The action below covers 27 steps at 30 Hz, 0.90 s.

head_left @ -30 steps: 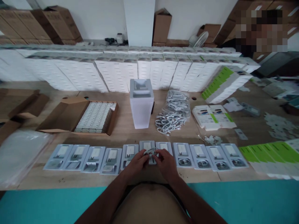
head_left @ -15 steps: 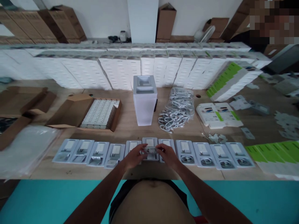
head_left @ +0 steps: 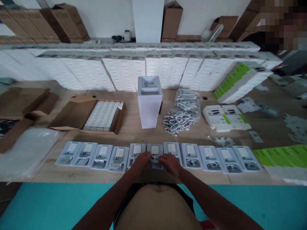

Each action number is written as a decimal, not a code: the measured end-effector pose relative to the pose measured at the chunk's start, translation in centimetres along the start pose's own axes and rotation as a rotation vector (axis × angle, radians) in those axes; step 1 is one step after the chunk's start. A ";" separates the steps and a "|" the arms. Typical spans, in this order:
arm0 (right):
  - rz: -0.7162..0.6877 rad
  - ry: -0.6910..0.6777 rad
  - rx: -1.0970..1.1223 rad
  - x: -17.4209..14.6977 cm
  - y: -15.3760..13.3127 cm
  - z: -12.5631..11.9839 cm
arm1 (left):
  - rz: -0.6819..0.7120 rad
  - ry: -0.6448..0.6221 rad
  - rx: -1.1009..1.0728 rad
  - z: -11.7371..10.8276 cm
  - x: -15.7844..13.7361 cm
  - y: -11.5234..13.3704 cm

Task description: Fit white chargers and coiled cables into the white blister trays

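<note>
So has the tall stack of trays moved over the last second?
No. Judged against the white boxes behind, the tall stack of trays stands in the same spot; the view itself has shifted.

A row of 11 trays lies along the near edge of the table. The cable coil is at tray 6, between the left hand and the right hand. Behind the row, left to right: open carton, tray stack, cable pile, box pile. Stacked boxes stand behind these. Plastic bags lie left of the row; fanned cartons, right.
</note>
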State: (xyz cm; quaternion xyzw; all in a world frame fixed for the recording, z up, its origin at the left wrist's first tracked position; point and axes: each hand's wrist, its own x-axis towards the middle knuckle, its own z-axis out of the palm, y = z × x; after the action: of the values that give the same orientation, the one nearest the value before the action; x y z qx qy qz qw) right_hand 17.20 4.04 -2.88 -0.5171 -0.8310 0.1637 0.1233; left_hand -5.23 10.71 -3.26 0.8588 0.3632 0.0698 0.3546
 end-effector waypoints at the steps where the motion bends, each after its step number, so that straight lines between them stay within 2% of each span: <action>1: -0.041 0.008 -0.023 -0.1 0.0 0.4 | 0.019 -0.019 0.033 0.0 -0.1 0.0; 5: -0.138 0.049 -0.096 -0.6 0.0 2.2 | 0.124 -0.087 0.138 -0.2 -0.6 0.0; 9: -0.134 0.062 -0.141 -1.2 0.1 3.6 | 0.182 -0.113 0.231 -0.1 -1.0 -0.1; 16: -0.054 0.025 -0.250 -0.6 -0.4 3.2 | 0.193 -0.043 0.220 0.3 -0.8 -0.1; 19: -0.026 0.004 -0.262 -0.5 -0.9 2.9 | 0.162 -0.022 0.289 0.7 -0.3 -0.1; 25: -0.108 0.007 -0.245 -1.1 -1.8 3.1 | 0.114 0.009 0.463 1.1 0.4 0.8; 27: -0.096 0.031 -0.236 -1.3 -1.9 3.6 | 0.111 0.003 0.475 1.0 0.3 1.0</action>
State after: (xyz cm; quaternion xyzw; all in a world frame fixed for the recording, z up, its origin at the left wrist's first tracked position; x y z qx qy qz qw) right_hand 14.90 1.60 -5.45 -0.4903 -0.8662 0.0507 0.0823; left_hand -4.08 9.83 -3.38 0.9366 0.3222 0.0033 0.1379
